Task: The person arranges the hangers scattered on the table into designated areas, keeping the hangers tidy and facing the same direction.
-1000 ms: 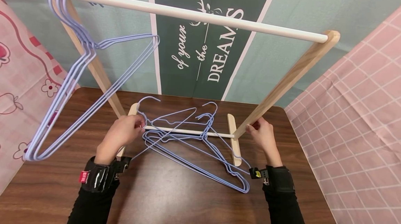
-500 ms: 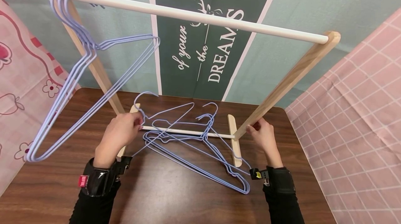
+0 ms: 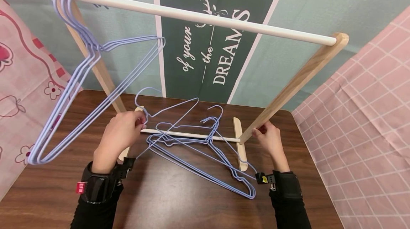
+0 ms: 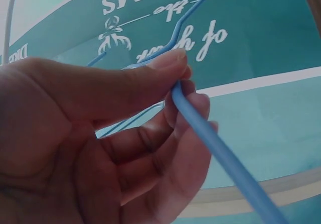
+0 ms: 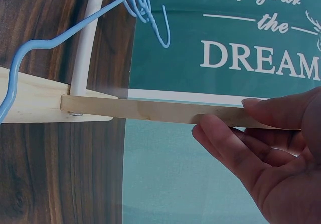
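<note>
Left hand point(image 3: 123, 129) pinching hanger point(image 3: 166, 115), right hand point(image 3: 267, 138) round rack leg point(image 3: 288, 86).

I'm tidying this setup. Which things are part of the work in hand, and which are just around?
In use:
- left hand pinching a blue hanger
- right hand holding the rack's wooden leg
- hanger pile
- white rail
- hung hangers

Around:
- table
- Dreams banner
- pink cloths
</note>
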`<state>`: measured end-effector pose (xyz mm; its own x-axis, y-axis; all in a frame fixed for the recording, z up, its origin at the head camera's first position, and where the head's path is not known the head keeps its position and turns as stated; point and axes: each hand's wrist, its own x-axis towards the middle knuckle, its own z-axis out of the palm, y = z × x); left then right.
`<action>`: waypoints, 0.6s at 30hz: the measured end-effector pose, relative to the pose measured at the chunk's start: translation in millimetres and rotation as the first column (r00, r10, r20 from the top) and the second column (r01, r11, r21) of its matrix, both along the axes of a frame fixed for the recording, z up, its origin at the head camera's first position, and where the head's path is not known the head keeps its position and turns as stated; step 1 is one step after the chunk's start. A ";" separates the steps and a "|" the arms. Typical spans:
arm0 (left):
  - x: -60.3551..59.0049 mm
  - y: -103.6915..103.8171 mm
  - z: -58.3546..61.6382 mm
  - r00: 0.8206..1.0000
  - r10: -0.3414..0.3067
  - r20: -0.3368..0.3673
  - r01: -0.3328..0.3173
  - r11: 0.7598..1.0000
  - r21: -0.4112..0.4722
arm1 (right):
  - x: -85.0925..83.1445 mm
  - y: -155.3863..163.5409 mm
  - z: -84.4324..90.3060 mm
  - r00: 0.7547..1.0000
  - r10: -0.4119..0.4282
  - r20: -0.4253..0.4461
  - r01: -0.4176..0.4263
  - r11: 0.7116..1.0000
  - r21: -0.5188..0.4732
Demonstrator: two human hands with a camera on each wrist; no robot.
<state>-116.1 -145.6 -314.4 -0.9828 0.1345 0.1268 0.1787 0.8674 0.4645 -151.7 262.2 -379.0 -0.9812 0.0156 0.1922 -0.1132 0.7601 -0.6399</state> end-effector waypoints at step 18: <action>8.5 -2.2 24.4 0.991 0.050 -0.127 -0.046 0.998 0.037 | 0.5 -0.1 0.1 1.000 -0.003 -0.011 0.003 1.000 0.014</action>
<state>-107.6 -147.8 -290.0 -0.9635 0.0813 0.2552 0.1971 0.8603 0.4701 -151.3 262.1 -378.9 -0.9790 0.0156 0.2034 -0.1182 0.7692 -0.6280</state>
